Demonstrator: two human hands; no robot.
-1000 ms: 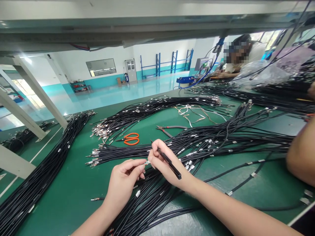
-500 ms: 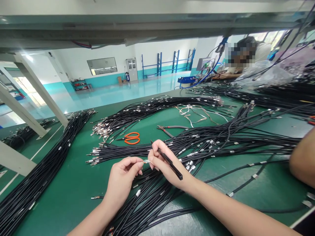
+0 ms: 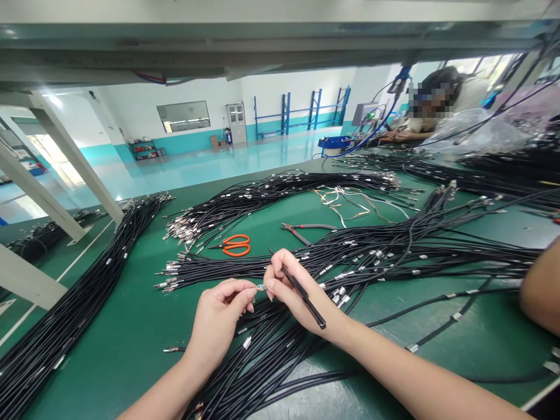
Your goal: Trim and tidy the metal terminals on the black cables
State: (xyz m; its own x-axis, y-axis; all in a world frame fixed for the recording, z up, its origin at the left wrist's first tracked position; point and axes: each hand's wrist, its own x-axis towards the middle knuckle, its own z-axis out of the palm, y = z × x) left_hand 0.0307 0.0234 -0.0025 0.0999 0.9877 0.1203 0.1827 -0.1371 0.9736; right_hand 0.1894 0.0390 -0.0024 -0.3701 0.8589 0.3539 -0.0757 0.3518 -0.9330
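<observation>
My left hand (image 3: 220,312) is closed in a pinch on a small metallic cable end (image 3: 261,287). My right hand (image 3: 297,291) meets it from the other side, thumb and fingertips at the same piece. Across that hand lies a slim black pen-like tool (image 3: 304,296), its thin tip pointing up and away past the index finger; whether it is a pen or tweezers I cannot tell. Beneath both hands runs a bundle of black cables (image 3: 262,350) with white labels. Fingers hide most of the held cable end.
Orange-handled scissors (image 3: 236,245) and grey-and-red cutting pliers (image 3: 308,227) lie beyond my hands. More cable bundles (image 3: 280,189) spread across the green table (image 3: 131,326), with one bundle (image 3: 94,289) along the left. White posts (image 3: 81,157) stand at left. A co-worker (image 3: 437,96) sits at far right.
The view has shifted slightly, so the scene sits a little further right. Both hands keep the same grip at the small cable end.
</observation>
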